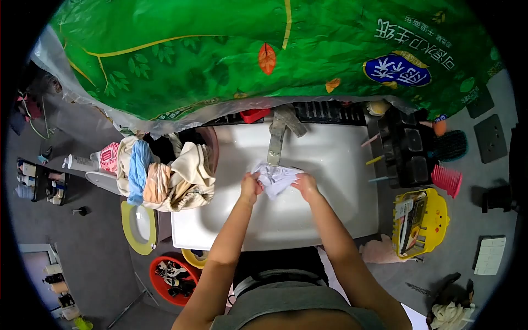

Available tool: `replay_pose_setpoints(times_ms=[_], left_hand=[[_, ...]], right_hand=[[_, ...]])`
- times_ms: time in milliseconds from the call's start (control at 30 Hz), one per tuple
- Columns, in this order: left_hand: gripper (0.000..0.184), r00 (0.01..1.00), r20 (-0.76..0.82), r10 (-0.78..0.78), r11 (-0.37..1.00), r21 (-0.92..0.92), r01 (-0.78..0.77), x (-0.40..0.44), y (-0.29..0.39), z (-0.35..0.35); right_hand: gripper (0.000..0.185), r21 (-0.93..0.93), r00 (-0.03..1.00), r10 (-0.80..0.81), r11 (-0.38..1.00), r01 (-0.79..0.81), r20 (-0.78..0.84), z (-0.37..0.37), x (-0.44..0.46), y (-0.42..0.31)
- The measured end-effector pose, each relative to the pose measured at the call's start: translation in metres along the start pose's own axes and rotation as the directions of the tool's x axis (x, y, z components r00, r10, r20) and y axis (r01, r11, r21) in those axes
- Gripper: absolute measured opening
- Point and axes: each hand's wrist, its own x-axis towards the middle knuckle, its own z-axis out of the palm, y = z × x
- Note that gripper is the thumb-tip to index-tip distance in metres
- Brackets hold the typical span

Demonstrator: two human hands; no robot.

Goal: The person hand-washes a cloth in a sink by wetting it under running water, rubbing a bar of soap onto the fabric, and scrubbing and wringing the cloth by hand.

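Note:
A small white cloth (pixel 278 179) is stretched between my two hands, just under the grey faucet (pixel 276 140). My left hand (pixel 251 187) grips its left edge, fingers closed on the fabric. On the opposite side, my right hand (pixel 304 186) pinches the right edge. The cloth looks wet and hangs over the basin of the white sink (pixel 346 214). What kind of garment it is, I cannot make out. Both forearms reach in from the front edge of the sink.
Left of the basin sits a heap of clothes (pixel 184 176). Behind the faucet lies a big green plastic package (pixel 220 66). A black toothbrush holder (pixel 404 148) and a yellow basket (pixel 434 225) hang at right. Lower left are a toilet (pixel 142 225) and a red bucket (pixel 159 289).

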Motion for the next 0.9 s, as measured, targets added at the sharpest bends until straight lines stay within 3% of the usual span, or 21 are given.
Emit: replay_pose_setpoints(times_ms=[33,67,167,200,267,300,333,367,500,533,633,667,700,767,800,833,867,900], left_hand=[[0.012,0.999,0.000,-0.037,0.984,-0.172,0.036,0.003,0.001,-0.005],[0.010,0.997,0.039,-0.059,0.985,-0.159,0.065,0.002,0.005,-0.007],[0.021,0.963,0.215,-0.162,0.977,-0.103,0.187,-0.003,0.008,0.002],[0.024,0.946,0.255,-0.199,0.966,-0.110,0.233,-0.009,0.013,0.011],[0.029,0.903,0.334,-0.270,0.939,-0.116,0.324,-0.017,0.018,0.028],[0.031,0.909,0.333,-0.251,0.954,-0.072,0.290,-0.016,0.015,0.029],[0.032,0.915,0.332,-0.228,0.968,-0.028,0.251,-0.014,0.014,0.030],[0.033,0.921,0.332,-0.204,0.977,0.016,0.211,-0.011,0.012,0.030],[0.009,0.980,0.196,-0.018,0.979,-0.196,0.057,-0.005,0.021,0.008],[0.007,1.000,0.028,0.000,0.970,-0.241,0.006,-0.006,0.016,0.009],[0.009,0.988,0.133,-0.077,0.991,-0.095,0.090,-0.008,0.008,-0.001],[0.014,0.988,0.095,-0.124,0.992,0.050,0.120,-0.012,0.006,0.004],[0.015,0.956,0.158,-0.248,0.969,0.019,0.248,-0.017,0.005,0.007],[0.017,0.833,0.298,-0.466,0.871,-0.014,0.492,-0.023,0.001,0.013],[0.013,0.784,0.374,-0.496,0.827,-0.072,0.558,-0.026,-0.001,0.017],[0.010,0.850,0.320,-0.418,0.884,-0.071,0.462,-0.027,-0.004,0.021],[0.007,0.904,0.265,-0.334,0.930,-0.062,0.362,-0.025,-0.010,0.022],[0.006,0.947,0.210,-0.243,0.965,-0.047,0.259,-0.023,-0.014,0.022]], right_hand=[[0.019,0.005,0.995,-0.011,1.000,0.011,-0.100,-0.019,0.014,0.003],[0.025,0.045,0.992,0.063,0.997,-0.058,-0.106,-0.024,0.015,-0.002],[0.029,0.237,0.976,0.116,0.958,-0.159,0.185,-0.022,0.007,-0.004],[0.035,0.173,0.980,0.076,0.979,-0.108,0.182,-0.011,-0.001,-0.005],[0.039,0.082,0.932,0.166,0.976,-0.201,0.321,0.001,-0.009,-0.003],[0.042,0.032,0.899,0.213,0.969,-0.243,0.384,0.007,-0.013,-0.001],[0.041,-0.148,0.898,0.245,0.968,-0.204,0.366,0.013,-0.017,0.001],[0.039,-0.109,0.910,0.220,0.975,-0.194,0.351,0.012,-0.013,0.003],[0.034,0.054,0.927,0.183,0.976,-0.212,0.328,0.013,-0.016,-0.002],[0.035,0.122,0.924,0.183,0.964,-0.236,0.336,0.009,-0.015,-0.002],[0.040,0.158,0.926,0.173,0.959,-0.236,0.337,0.002,-0.008,0.006],[0.041,0.145,0.928,0.169,0.963,-0.227,0.332,0.003,-0.009,0.007],[0.042,0.130,0.930,0.166,0.967,-0.218,0.327,0.004,-0.010,0.008],[0.046,-0.088,0.945,0.097,0.993,-0.073,0.312,0.010,-0.014,0.014],[0.046,-0.233,0.946,0.075,0.972,0.001,0.315,0.012,-0.017,0.017],[0.047,-0.371,0.946,0.053,0.926,0.073,0.320,0.013,-0.019,0.018],[0.046,-0.357,0.952,0.002,0.927,0.112,0.305,0.014,-0.023,0.016],[0.045,-0.238,0.987,-0.075,0.965,0.107,0.141,0.016,-0.027,0.012]])
